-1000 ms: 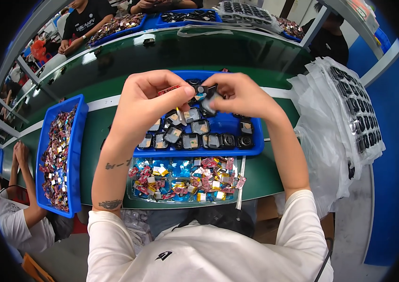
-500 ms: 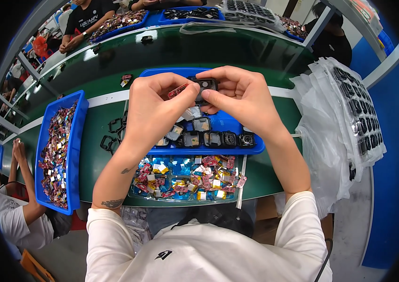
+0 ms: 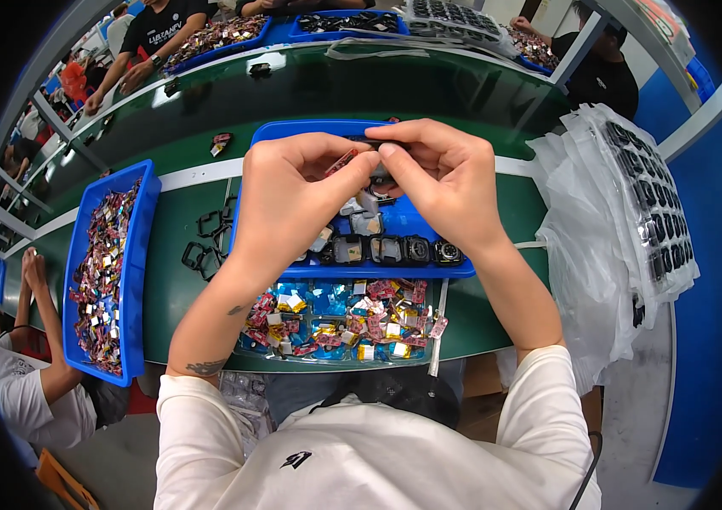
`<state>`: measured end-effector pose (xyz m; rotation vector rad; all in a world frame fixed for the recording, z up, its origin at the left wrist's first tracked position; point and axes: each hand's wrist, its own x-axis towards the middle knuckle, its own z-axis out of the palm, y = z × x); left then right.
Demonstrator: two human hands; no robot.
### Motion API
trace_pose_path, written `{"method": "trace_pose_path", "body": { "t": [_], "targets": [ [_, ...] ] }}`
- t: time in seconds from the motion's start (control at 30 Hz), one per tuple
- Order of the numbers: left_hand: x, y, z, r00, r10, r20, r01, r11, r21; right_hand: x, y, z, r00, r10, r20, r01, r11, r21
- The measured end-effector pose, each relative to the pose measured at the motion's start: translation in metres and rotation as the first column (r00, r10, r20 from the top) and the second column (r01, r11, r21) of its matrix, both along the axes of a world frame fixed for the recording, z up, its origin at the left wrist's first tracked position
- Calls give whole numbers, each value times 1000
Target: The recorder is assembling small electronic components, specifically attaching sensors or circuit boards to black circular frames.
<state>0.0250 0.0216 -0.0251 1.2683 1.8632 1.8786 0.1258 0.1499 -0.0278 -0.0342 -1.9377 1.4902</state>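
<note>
Both my hands meet over the blue tray (image 3: 378, 272). My left hand (image 3: 286, 191) pinches a small red circuit board (image 3: 341, 163) between thumb and fingers. A black watch case (image 3: 389, 144) sits in the grip of my right hand (image 3: 446, 174), tipped nearly edge-on and partly hidden by my fingers. My left fingertips reach its near side; whether they touch it I cannot tell. Below in the tray lie several watch cases (image 3: 347, 249), some with grey inner parts. Nearer me, red circuit boards with batteries (image 3: 369, 327) are spread on a clear plastic tray with blue film (image 3: 324, 297).
A long blue bin (image 3: 142, 272) of circuit boards stands at the left. Empty black frames (image 3: 199, 259) lie beside the tray. At the right are stacked trays of black parts (image 3: 650, 195) in plastic wrap (image 3: 574, 246). Co-workers sit across the green bench (image 3: 310, 89) and at the left.
The watch case has tipped from facing me to nearly edge-on. My hands have shifted slightly rightward with it and the circuit board. Across the bench, co-workers' arms have moved.
</note>
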Motion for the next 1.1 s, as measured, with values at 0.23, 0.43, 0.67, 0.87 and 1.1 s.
{"method": "trace_pose_path", "body": {
  "t": [0.23,0.43,0.67,0.87,1.1],
  "targets": [
    [-6,-5,8,999,-35,20,36,999,-40,0,11,9,1000,4,5,-4,989,-150],
    [-4,-7,10,923,-268,277,279,960,1,3,5,6,996,-59,-67,54,996,-76],
    [-5,-4,12,926,-180,333,178,983,35,6,3,12,998,1,-59,-6,997,-76],
    [-15,-3,11,974,-96,205,102,995,-20,8,17,19,993,119,16,-118,992,-43],
    [-25,-24,30,991,-88,101,75,989,127,-17,167,-32,909,-399,117,410,908,-85]
  ]
}}
